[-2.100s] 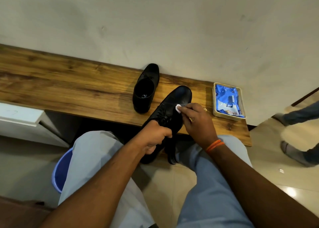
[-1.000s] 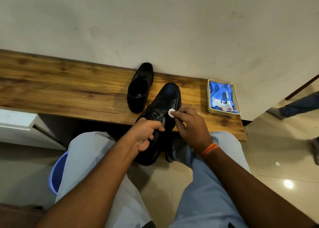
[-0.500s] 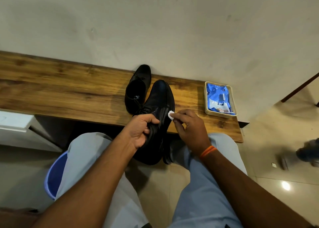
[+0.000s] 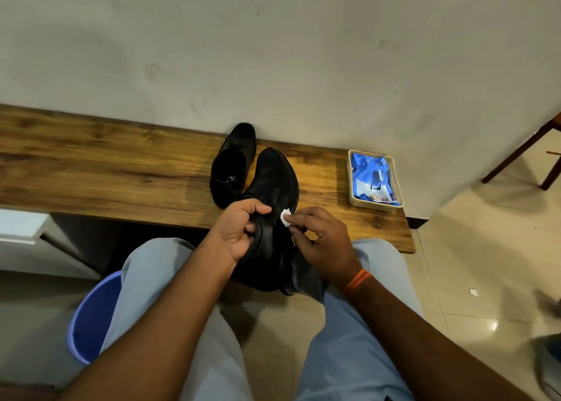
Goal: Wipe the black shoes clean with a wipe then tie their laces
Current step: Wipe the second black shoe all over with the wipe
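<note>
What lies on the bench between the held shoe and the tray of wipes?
Nothing: in the head view, bare wood of the bench separates the held shoe from the tray holding the blue wipe pack.

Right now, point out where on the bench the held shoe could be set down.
The long stretch of wooden bench left of the resting shoe is bare. A narrower bare strip lies between the held shoe and the tray of wipes. Around both shoes and the hands it is crowded.

Left hand (image 4: 239, 233) grips black shoe (image 4: 270, 218); right hand (image 4: 324, 243) presses wipe (image 4: 285, 217) against it.
</note>
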